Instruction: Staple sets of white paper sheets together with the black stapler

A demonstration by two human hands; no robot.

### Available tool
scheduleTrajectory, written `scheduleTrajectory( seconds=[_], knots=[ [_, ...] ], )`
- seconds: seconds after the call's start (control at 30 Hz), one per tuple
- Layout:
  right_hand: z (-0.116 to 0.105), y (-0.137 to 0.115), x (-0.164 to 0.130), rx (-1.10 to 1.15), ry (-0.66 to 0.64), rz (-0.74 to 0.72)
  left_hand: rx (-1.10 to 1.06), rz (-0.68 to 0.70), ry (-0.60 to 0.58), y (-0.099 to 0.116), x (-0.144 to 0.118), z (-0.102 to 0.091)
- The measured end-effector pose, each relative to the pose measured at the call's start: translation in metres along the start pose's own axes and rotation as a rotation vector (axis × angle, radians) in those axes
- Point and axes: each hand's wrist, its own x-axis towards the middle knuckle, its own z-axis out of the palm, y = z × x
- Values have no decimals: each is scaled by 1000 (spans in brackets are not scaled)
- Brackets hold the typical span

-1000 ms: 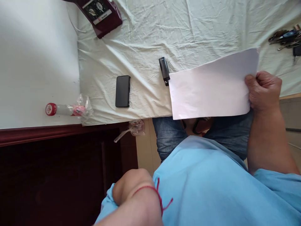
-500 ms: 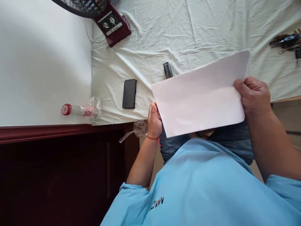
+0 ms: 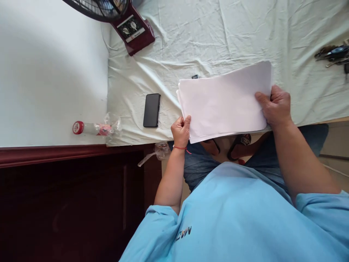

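Observation:
Between my hands is a small stack of blank white paper sheets [image 3: 223, 103], held over the near edge of the table. My left hand [image 3: 181, 131] pinches its left edge low down, thumb on top and fingers curled underneath. On the right edge, my right hand [image 3: 276, 106] grips the stack with its thumb on the top face. The sheets at the left corner are slightly fanned, and the far right part bends upward. A black object [image 3: 195, 76] peeks out behind the paper, mostly hidden by it.
A black smartphone [image 3: 151, 110] lies left of the paper on the pale cloth [image 3: 191, 40]. A fan [image 3: 137, 34] stands at the far left, keys [image 3: 334, 54] lie at the far right. Near the left wall are a red-capped bottle [image 3: 89, 128] and a clear plastic bag [image 3: 163, 150].
The paper has moved away from my body and leveled out, with my right hand shifting left. My left thumb now lies on top of the sheets, and more of the black object is covered.

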Motion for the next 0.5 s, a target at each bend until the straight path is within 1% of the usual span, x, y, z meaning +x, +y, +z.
scheduleTrajectory(
  seconds=[0.03, 0.13, 0.17, 0.2, 0.23, 0.3, 0.4, 0.5],
  knots=[
    [2, -2, -1, 25, 12, -8, -22, -10, -17, 1, 0, -2],
    [7, -8, -2, 136, 77, -10, -91, -45, -167, 0, -2, -9],
    [8, -10, -2, 160, 92, -8, -105, -51, -209, -1, -2, -10],
    [9, -12, -2, 176, 98, -3, -108, -53, -226, -3, -3, -11],
    [10, -13, -1, 185, 95, 1, -101, -53, -218, -4, -3, -12],
    [10, -13, 0, 191, 86, 2, -73, -45, -158, -5, -5, -11],
    [9, -9, 1, 182, 119, -23, -45, -33, -77, -4, -6, -7],
    [7, -3, 3, 145, 119, -41, -31, -18, -47, 1, -5, -6]
  ],
)
